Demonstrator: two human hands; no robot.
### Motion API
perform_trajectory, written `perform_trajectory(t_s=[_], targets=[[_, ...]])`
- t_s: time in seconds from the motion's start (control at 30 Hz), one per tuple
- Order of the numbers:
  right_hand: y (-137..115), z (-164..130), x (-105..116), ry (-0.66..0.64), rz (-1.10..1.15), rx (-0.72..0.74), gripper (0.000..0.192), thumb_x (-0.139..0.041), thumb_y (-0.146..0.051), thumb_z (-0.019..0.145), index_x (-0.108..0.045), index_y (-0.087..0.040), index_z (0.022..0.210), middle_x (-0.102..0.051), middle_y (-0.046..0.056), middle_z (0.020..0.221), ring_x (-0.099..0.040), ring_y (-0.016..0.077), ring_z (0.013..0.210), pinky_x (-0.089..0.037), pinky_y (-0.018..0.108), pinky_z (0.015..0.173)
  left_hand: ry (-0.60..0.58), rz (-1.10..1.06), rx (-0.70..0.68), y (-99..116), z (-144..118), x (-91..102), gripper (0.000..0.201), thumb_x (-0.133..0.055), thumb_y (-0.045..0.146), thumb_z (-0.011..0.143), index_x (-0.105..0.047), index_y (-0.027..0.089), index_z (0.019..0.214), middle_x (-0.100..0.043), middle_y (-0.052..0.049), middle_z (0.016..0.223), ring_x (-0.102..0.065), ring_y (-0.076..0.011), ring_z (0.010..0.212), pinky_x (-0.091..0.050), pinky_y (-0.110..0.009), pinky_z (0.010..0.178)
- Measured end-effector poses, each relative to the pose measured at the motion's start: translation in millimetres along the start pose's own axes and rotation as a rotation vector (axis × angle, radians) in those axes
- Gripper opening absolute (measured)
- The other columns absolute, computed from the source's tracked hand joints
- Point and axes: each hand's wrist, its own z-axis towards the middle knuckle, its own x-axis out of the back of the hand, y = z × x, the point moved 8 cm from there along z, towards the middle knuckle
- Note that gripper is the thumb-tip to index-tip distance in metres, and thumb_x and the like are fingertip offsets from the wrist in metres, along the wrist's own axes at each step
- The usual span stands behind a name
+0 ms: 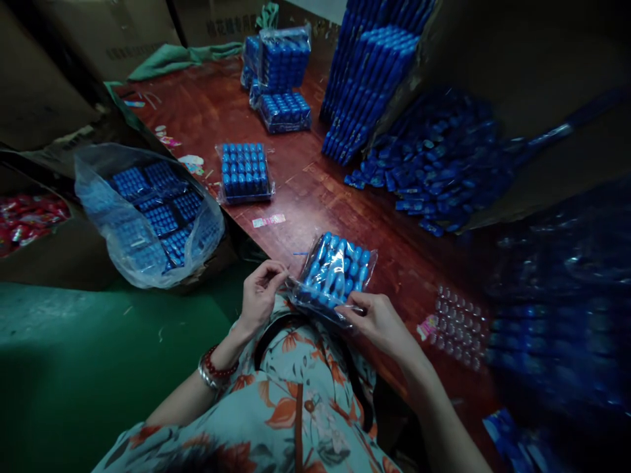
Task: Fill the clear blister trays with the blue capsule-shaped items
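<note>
A clear plastic bag (323,301) filled with rows of shiny blue egg-shaped pieces (340,263) lies at the front edge of the reddish table. My left hand (263,289) pinches the bag's near left corner between thumb and fingers. On the near right side, my right hand (377,322) has its fingers closed on the film. The bag's near edge is stretched between both hands. Beyond it sits another wrapped pack of blue pieces (245,167), and a small pink-and-white paper strip (269,221) lies between the two packs.
More wrapped packs (284,112) stand at the back of the table (315,190). Tall blue stacks (374,72) and a heap of loose blue pieces (444,157) are at the right. An empty clear blister tray (458,325) lies near my right arm. A plastic-lined box (148,217) holds packs at the left.
</note>
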Motion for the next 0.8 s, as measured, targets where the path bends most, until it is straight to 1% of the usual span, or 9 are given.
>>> perform_trajectory(t_s=[0.13,0.23,0.3,0.33,0.4,0.47,0.57,0.67,0.8], targets=[[8,-3,-1,-0.065,0.078,-0.029,0.03,-0.063,-0.043,0.074,-0.06,-0.015,0.065,-0.047,-0.005,0.053,-0.041,0.0086,0.052,-0.029,0.02,0.05,0.098,-0.262,0.166,-25,-4,5.1,0.028,-0.073,0.038,0.07,-0.056,0.015,0.072,-0.059,0.001,0.072,-0.057,-0.0097,0.064,-0.047,-0.022,0.065],[2,-10,12,-0.059,0.193,-0.009,0.028,-0.07,-0.04,0.068,-0.064,-0.016,0.08,-0.053,-0.005,0.059,-0.047,0.0098,0.056,-0.035,0.021,0.053,-0.082,-0.245,0.136,-22,-3,7.0,0.03,-0.069,0.042,0.076,-0.059,0.014,0.07,-0.063,-0.004,0.073,-0.061,-0.0152,0.076,-0.049,-0.028,0.077],[-7,-15,24,-0.024,0.231,0.021,0.024,-0.069,-0.039,0.07,-0.063,-0.016,0.076,-0.058,-0.002,0.064,-0.052,0.0116,0.061,-0.04,0.022,0.057,-0.229,-0.19,0.094,-13,-4,9.2,0.031,-0.07,0.044,0.073,-0.064,0.014,0.079,-0.066,-0.007,0.082,-0.062,-0.019,0.086,-0.049,-0.031,0.083],[-12,-18,29,-0.006,0.227,0.037,0.022,-0.067,-0.038,0.073,-0.063,-0.016,0.072,-0.06,0.0,0.067,-0.054,0.0126,0.063,-0.042,0.023,0.059,-0.294,-0.166,0.088,-9,-6,9.5,0.039,-0.076,0.044,0.067,-0.066,0.015,0.09,-0.067,-0.009,0.089,-0.062,-0.0207,0.09,-0.048,-0.032,0.084],[-19,-24,35,0.031,0.178,0.07,0.02,-0.062,-0.035,0.078,-0.065,-0.017,0.072,-0.065,0.002,0.072,-0.059,0.0143,0.069,-0.044,0.024,0.065,-0.377,-0.11,0.099,-3,-10,8.1,0.071,-0.086,0.038,0.053,-0.058,0.018,0.116,-0.067,-0.01,0.1,-0.062,-0.0225,0.095,-0.048,-0.032,0.085],[-23,-30,38,0.08,0.124,0.097,0.017,-0.06,-0.033,0.081,-0.068,-0.018,0.079,-0.068,0.002,0.079,-0.061,0.0152,0.074,-0.045,0.025,0.069,-0.382,-0.036,0.105,1,-12,5.3,0.082,-0.086,0.03,0.054,-0.05,0.019,0.126,-0.068,-0.008,0.097,-0.063,-0.0204,0.091,-0.049,-0.03,0.083],[-21,-37,40,0.126,0.083,0.108,0.019,-0.058,-0.033,0.083,-0.068,-0.019,0.093,-0.069,0.002,0.087,-0.063,0.0162,0.079,-0.047,0.026,0.073,-0.261,0.06,0.035,6,-9,4.2,0.053,-0.077,0.023,0.068,-0.058,0.017,0.117,-0.068,-0.003,0.081,-0.064,-0.0147,0.078,-0.05,-0.026,0.079],[-15,-43,43,0.145,0.044,0.073,0.025,-0.057,-0.034,0.084,-0.066,-0.02,0.102,-0.07,0.003,0.092,-0.064,0.0175,0.083,-0.047,0.027,0.076,-0.188,0.138,-0.045,10,-3,2.6,0.033,-0.075,0.022,0.069,-0.067,0.016,0.101,-0.069,-0.003,0.081,-0.063,-0.0128,0.075,-0.049,-0.024,0.076],[-10,-47,44,0.148,0.001,0.038,0.021,-0.057,-0.036,0.084,-0.069,-0.02,0.089,-0.07,0.003,0.088,-0.064,0.017,0.08,-0.046,0.026,0.073,-0.168,0.122,0.005,9,5,4.9,0.026,-0.075,0.022,0.068,-0.071,0.016,0.093,-0.069,-0.004,0.081,-0.062,-0.012,0.072,-0.05,-0.022,0.07]])
